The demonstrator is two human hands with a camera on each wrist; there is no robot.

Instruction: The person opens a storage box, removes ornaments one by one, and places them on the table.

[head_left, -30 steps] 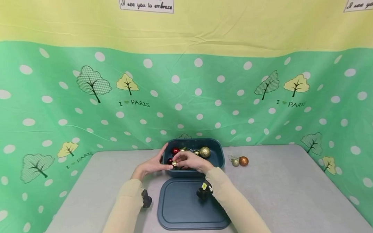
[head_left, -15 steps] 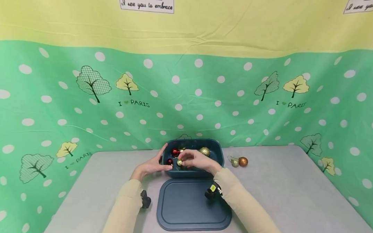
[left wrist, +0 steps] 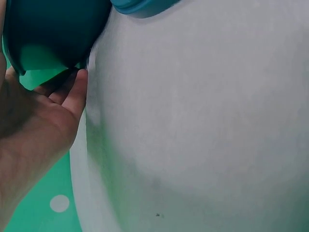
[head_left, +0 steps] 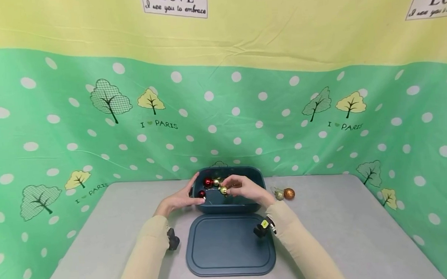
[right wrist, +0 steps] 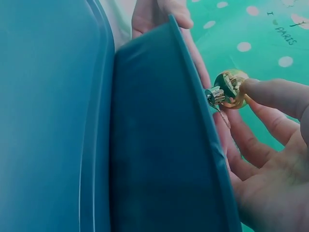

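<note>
A dark blue storage box (head_left: 230, 208) stands near the back of the table, its lid off. My left hand (head_left: 178, 199) holds its left end, thumb at the front rim and fingers along the side; the left wrist view shows this hand (left wrist: 46, 113) against the box wall. Between thumb and fingertips, my right hand (head_left: 248, 190) pinches a small shiny gold Christmas bauble (right wrist: 233, 88) over the box, its metal cap and string loop pointing at the rim. Inside lie a red bauble (head_left: 208, 182), a darker red bauble (head_left: 201, 194) and another gold bauble (head_left: 216, 182). My right hand hides the box's right part.
The blue lid (head_left: 231, 247) lies flat in front of the box. To the right, an orange glitter bauble (head_left: 289, 193) and a pale gold one (head_left: 279, 195) sit on the grey table (head_left: 325, 235). A green and yellow patterned cloth (head_left: 238, 126) hangs close behind the box.
My right hand has lifted the gold bauble from the box's front left and carried it to the right, uncovering more of the box's left part. My left hand stays at the left end.
</note>
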